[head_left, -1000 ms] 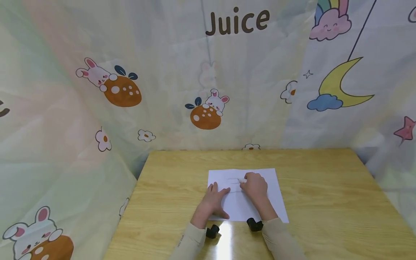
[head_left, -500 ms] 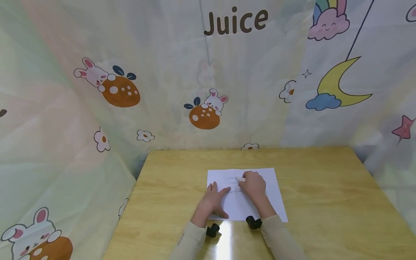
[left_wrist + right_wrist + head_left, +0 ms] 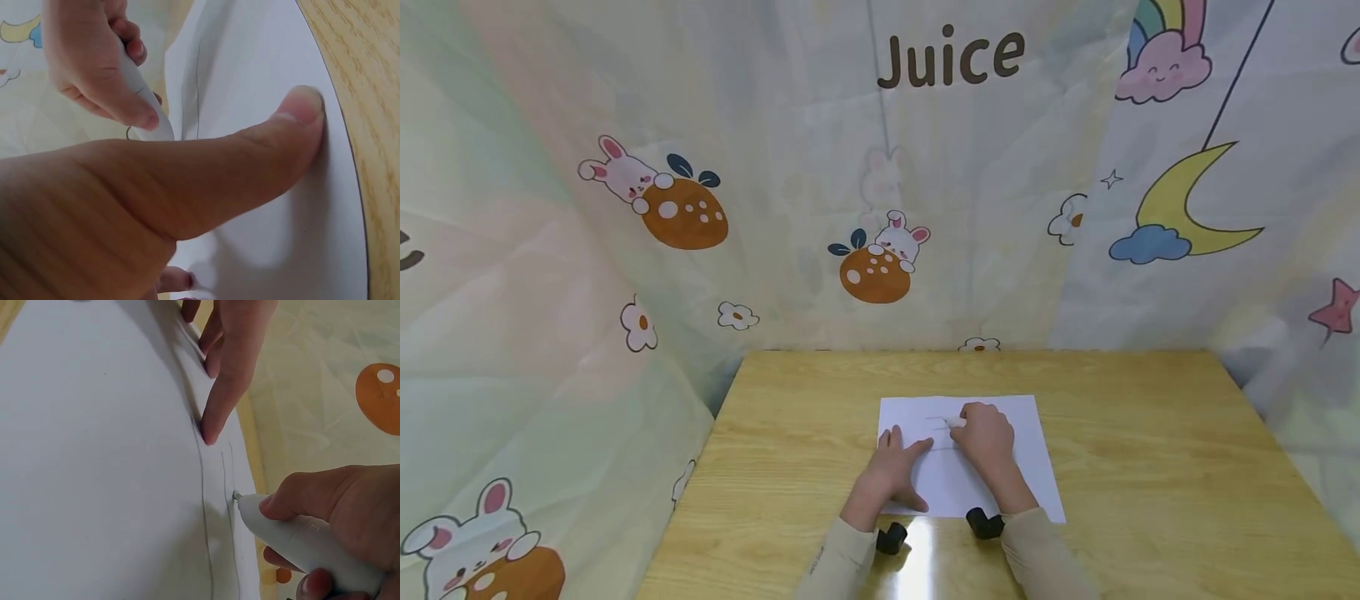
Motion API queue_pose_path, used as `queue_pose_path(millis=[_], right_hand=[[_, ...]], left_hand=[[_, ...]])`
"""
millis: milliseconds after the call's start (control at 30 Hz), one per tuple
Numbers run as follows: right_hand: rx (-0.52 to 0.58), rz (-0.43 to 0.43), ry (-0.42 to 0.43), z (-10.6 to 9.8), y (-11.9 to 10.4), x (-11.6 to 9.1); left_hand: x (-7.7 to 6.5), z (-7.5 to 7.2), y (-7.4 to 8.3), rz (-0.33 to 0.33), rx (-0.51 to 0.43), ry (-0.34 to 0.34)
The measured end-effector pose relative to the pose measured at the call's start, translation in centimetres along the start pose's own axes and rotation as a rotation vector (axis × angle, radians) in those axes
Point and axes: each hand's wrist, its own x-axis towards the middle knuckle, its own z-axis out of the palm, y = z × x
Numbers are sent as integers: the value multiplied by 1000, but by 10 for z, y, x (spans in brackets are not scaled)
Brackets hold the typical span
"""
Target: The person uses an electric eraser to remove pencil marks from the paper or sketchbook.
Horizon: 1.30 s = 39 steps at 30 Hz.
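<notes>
A white sheet of paper [image 3: 958, 492] lies on the table with a few thin pencil lines across its upper part. My left hand [image 3: 891, 471] rests on its left side, fingers spread, and the left wrist view shows the thumb [image 3: 303, 106] pressing near the sheet's edge. My right hand [image 3: 988, 435] grips a white electric eraser [image 3: 284, 534]. In the right wrist view the eraser's small tip touches the paper at the end of the shortest line, the one nearest the far edge. The right palm hides part of the lines in the head view.
The wooden table [image 3: 1150, 450] extends on both sides of the paper. A printed cloth [image 3: 775, 167] hangs behind the table and along its sides. Black wrist-worn pieces [image 3: 891, 538] sit close to the sheet's near edge.
My right hand has shifted slightly left with the electric eraser, and the uppermost line looks shorter at its right end. The left hand stays in place on the paper.
</notes>
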Motion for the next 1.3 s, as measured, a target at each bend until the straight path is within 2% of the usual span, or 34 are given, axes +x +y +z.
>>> queue_pose_path(millis=[433, 867, 1033, 1200, 1300], right_hand=[[6, 5, -22, -5, -4, 0], [-8, 7, -43, -7, -8, -2], [-7, -14, -17, -5, -6, 3], [-14, -6, -56, -5, -5, 3], [-21, -7, -49, -6, -6, 3]], left_hand=[[1, -3, 1, 4, -14, 12], [0, 1, -2, 14, -41, 27], [-1, 2, -2, 25, -16, 35], [-1, 3, -3, 14, -5, 18], [-1, 2, -2, 19, 6, 18]])
